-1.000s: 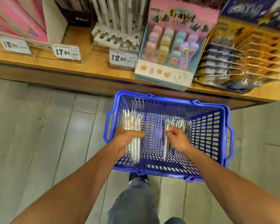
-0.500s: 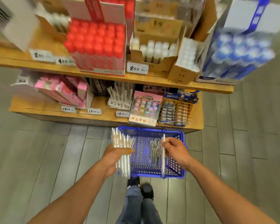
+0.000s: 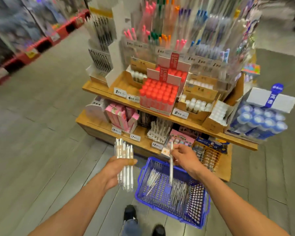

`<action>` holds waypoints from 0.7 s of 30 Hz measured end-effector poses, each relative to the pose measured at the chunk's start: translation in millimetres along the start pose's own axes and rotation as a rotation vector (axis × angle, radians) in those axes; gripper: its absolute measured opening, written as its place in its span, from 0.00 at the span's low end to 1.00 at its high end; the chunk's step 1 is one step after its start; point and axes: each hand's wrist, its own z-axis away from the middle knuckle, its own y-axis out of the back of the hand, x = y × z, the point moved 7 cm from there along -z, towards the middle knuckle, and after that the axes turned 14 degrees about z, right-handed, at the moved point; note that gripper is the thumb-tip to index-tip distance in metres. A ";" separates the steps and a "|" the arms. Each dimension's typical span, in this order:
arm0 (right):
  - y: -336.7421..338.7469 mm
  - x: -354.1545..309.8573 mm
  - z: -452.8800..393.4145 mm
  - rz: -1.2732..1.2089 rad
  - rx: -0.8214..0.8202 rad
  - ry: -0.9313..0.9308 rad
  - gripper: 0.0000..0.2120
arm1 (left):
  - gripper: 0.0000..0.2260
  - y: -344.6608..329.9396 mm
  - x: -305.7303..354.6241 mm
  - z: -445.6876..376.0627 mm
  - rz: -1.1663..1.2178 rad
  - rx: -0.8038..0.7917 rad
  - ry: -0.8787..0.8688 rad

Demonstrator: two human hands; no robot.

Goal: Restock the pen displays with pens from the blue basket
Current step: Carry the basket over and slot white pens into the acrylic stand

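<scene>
The blue basket point(image 3: 199, 217) sits on the floor before the display stand, with more white pens point(image 3: 178, 193) lying inside. My left hand point(image 3: 117, 169) grips a bundle of white pens point(image 3: 124, 154) held upright, left of the basket. My right hand point(image 3: 184, 157) pinches a single white pen point(image 3: 171, 166) hanging vertically above the basket's far rim. The pen displays point(image 3: 177, 34) rise at the top of the stand, with pink, green, orange and blue pens in clear tiers, blurred by motion.
The wooden stand has two shelves point(image 3: 126, 101) with a red-capped box point(image 3: 157, 94), white-capped boxes point(image 3: 197, 104), blue-capped tubes point(image 3: 260, 120), pink boxes point(image 3: 121, 116) and price tags. My shoes point(image 3: 129, 212) stand beside the basket. Red shelving point(image 3: 32, 50) lines the far left aisle.
Both hands have lifted out of the basket, the left with its bundle, the right with one pen. The view has risen from the basket up to the whole stand.
</scene>
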 end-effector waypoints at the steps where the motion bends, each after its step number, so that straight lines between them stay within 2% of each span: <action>1: -8.1 -18.3 -1.5 -0.007 -0.015 0.020 0.04 | 0.11 9.8 8.5 5.2 0.013 0.009 -0.012; 9: -79.0 -152.0 -24.4 0.010 -0.083 0.119 0.06 | 0.16 86.0 98.8 14.3 0.138 0.021 -0.121; 14: -116.8 -218.9 -57.9 0.019 -0.036 0.134 0.05 | 0.18 134.9 168.4 -4.8 0.126 -0.019 -0.130; 18: -136.0 -266.1 -88.0 -0.016 0.016 0.156 0.03 | 0.32 160.2 232.0 -22.1 0.057 -0.070 -0.152; 21: -146.4 -292.0 -111.4 -0.043 0.043 0.131 0.04 | 0.37 166.9 274.4 -38.7 0.026 -0.123 -0.149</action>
